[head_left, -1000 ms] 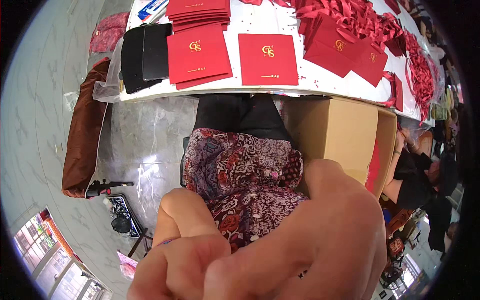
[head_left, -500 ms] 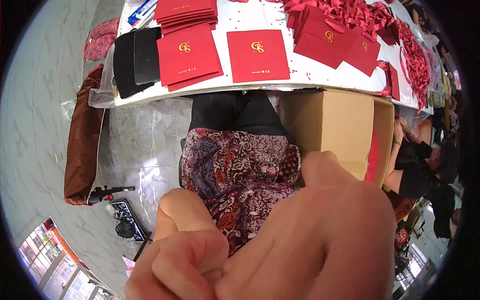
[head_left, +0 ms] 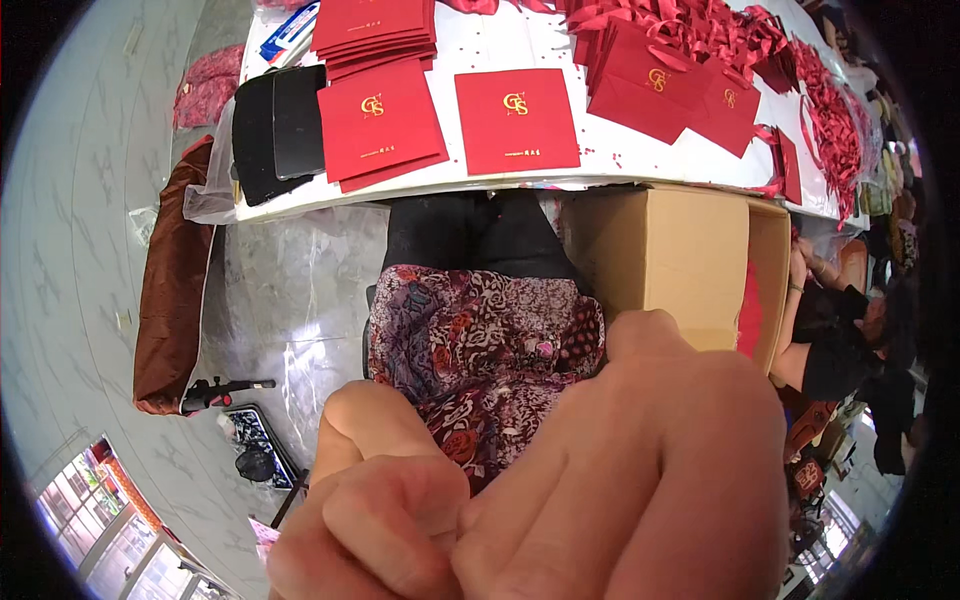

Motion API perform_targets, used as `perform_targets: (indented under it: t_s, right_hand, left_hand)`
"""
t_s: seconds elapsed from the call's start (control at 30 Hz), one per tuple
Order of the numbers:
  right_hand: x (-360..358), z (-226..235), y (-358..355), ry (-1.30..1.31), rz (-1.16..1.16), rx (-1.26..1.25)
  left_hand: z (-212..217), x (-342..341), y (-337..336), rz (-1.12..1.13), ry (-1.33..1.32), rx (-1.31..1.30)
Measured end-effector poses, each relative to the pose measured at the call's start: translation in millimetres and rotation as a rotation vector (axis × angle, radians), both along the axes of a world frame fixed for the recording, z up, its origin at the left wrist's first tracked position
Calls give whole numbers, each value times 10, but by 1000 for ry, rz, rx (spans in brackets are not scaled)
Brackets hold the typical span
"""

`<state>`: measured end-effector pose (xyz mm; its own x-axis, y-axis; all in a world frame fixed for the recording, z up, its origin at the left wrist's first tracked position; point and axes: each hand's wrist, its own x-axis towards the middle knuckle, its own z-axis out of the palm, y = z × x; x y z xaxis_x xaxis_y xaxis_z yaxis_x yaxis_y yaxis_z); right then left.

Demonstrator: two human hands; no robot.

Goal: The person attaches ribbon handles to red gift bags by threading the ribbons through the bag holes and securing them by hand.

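Both hands are held up close, large in front of my lap, and they meet low in the picture. My left hand [head_left: 375, 510] has its fingers curled in tightly. Beside it my right hand [head_left: 650, 460] shows its back and bent fingers. Whatever the fingertips may hold is hidden behind the hands. Beyond them, on the white table [head_left: 530, 42], a flat red paper bag [head_left: 518, 130] with a gold emblem lies at the front edge. Left of it rests another small pile of red bags [head_left: 385, 135].
Stacked red bags [head_left: 375, 40] lie farther back, beside black pads [head_left: 298, 125]. More bags [head_left: 640, 105] and heaped red ribbon [head_left: 700, 40] cover the right side. A cardboard box [head_left: 695, 260] stands under the table edge; another person's arm [head_left: 792, 320] is beyond it.
The view has shifted slightly, so the table sits a little lower in the picture. My hands stay together, the left one's fingers moving slightly to the right.
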<state>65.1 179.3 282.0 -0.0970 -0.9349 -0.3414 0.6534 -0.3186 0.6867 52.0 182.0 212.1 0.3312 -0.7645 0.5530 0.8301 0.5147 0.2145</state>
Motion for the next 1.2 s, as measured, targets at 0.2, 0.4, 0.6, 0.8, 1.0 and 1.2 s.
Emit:
perform_targets:
  t_s: [0.2,0.4,0.6,0.8,1.0,1.2]
  right_hand:
    - [44,38,28,-62,87,-55]
    - [-21,25,11,-86,151,-133]
    - [-185,-235,-35,1648,-282,-102]
    - [-81,-272,-186,1744,-532,64]
    - [14,-76,-119,2080,-145,462]
    - [-15,-309,-49,1941,-585,355]
  left_hand:
    - [76,-27,-90,256,-73,66]
    - [-2,365,-275,-31,-454,47]
    - [364,441,-33,-47,-412,312]
    - [456,273,22,43,-374,425]
    - [461,159,-3,137,-341,532]
    - [521,176,23,171,-446,614]
